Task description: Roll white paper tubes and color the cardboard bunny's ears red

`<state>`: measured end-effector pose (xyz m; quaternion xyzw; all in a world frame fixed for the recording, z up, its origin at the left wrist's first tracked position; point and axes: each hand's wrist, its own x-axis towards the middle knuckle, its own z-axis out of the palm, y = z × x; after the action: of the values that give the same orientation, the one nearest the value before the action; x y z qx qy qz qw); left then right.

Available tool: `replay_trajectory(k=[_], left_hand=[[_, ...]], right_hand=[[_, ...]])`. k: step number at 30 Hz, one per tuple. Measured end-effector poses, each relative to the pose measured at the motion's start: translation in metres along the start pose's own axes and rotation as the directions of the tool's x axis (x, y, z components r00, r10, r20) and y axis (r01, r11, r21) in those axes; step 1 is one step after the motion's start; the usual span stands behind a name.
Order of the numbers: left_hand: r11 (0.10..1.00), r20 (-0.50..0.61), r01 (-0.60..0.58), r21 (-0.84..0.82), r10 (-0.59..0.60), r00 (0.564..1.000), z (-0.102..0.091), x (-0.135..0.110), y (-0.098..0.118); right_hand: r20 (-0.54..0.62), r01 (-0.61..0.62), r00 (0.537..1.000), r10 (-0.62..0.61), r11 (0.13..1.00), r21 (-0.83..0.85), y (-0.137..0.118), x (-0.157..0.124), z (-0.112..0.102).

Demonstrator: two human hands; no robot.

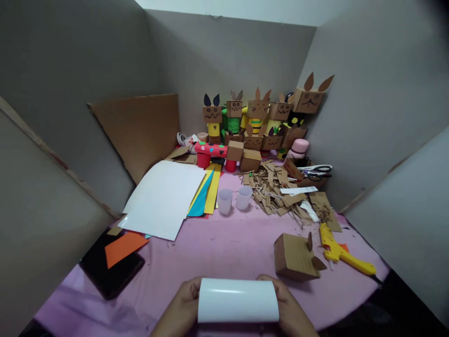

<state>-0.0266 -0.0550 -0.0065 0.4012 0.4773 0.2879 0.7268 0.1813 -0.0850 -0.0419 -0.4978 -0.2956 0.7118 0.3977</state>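
A curved piece of glossy white paper [238, 300] is held level between my two hands at the table's near edge. My left hand [187, 299] grips its left end, fingers curled in. On the right end, my right hand [285, 304] is closed in the same way, its fingertips partly hidden behind the paper. To the right of my right hand lies a cardboard box head [297, 257] with two pointed ears. Beyond the paper stand two small translucent plastic cups [225, 201].
A yellow glue gun [342, 255] lies at right, near a heap of cardboard scraps [270, 187]. White sheets [161, 196] and coloured paper [206, 192] cover the left. A black tablet-like slab [115, 276] bears orange paper [124, 248]. Cardboard animal figures [257, 110] stand behind, with partition walls around.
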Motion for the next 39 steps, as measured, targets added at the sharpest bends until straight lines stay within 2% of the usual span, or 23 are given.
replay_trajectory(k=[4, 8, 12, 14, 16, 18, 22, 25, 27, 30, 32, 35, 37, 39], left_hand=[[0.982, -0.069, -0.157, 0.104, 0.165, 0.984, -0.001, 0.003, -0.003], [0.949, -0.043, -0.232, 0.213, 0.246, 0.968, -0.002, 0.001, -0.008], [0.937, -0.098, -0.241, 0.252, 0.272, 0.957, -0.007, 0.003, -0.016], [0.932, -0.089, -0.224, 0.285, 0.258, 0.962, -0.010, 0.005, -0.018], [0.925, -0.068, -0.211, 0.315, 0.244, 0.967, -0.011, 0.006, -0.019], [0.916, -0.058, -0.216, 0.338, 0.249, 0.967, -0.010, 0.006, -0.019], [0.823, 0.049, -0.310, 0.476, 0.328, 0.943, -0.009, 0.004, -0.017], [0.787, 0.140, -0.363, 0.500, 0.339, 0.930, -0.013, 0.003, -0.022], [0.807, 0.096, -0.365, 0.465, 0.364, 0.927, -0.019, 0.003, -0.028], [0.875, -0.070, -0.367, 0.317, 0.407, 0.911, -0.027, 0.001, -0.035], [0.891, -0.064, -0.389, 0.233, 0.413, 0.908, -0.030, -0.001, -0.037], [0.826, 0.050, -0.430, 0.365, 0.443, 0.895, -0.028, -0.004, -0.033], [0.773, 0.062, -0.416, 0.480, 0.443, 0.894, -0.024, -0.004, -0.029], [0.763, 0.039, -0.391, 0.515, 0.435, 0.900, -0.020, -0.004, -0.025]], right_hand=[[-0.057, -0.021, 0.998, 0.019, 0.999, -0.046, -0.005, -0.004, -0.004], [-0.058, -0.047, 0.997, 0.045, 0.999, -0.026, -0.003, -0.002, -0.008], [-0.065, -0.115, 0.992, 0.109, 0.990, -0.080, -0.006, -0.003, -0.007], [-0.058, -0.053, 0.997, 0.049, 0.996, -0.070, -0.011, -0.006, -0.004], [-0.042, 0.076, 0.996, -0.077, 0.996, -0.037, -0.014, -0.007, -0.003], [-0.019, 0.115, 0.993, -0.115, 0.993, -0.009, -0.013, -0.006, -0.003], [-0.030, -0.003, 1.000, 0.002, 0.999, -0.044, -0.005, 0.000, -0.007], [-0.067, -0.009, 0.998, 0.006, 0.999, -0.054, -0.002, 0.003, -0.010], [-0.078, 0.007, 0.997, -0.011, 0.999, -0.043, -0.002, 0.005, -0.010], [-0.116, 0.026, 0.993, -0.027, 1.000, -0.008, -0.004, 0.006, -0.009], [-0.136, 0.029, 0.990, -0.027, 1.000, 0.010, -0.005, 0.007, -0.009], [-0.134, 0.036, 0.990, -0.034, 0.999, 0.012, -0.005, 0.008, -0.009], [-0.135, 0.046, 0.990, -0.045, 0.999, 0.010, -0.005, 0.008, -0.008], [-0.136, 0.057, 0.989, -0.056, 0.998, 0.004, -0.005, 0.007, -0.007]])
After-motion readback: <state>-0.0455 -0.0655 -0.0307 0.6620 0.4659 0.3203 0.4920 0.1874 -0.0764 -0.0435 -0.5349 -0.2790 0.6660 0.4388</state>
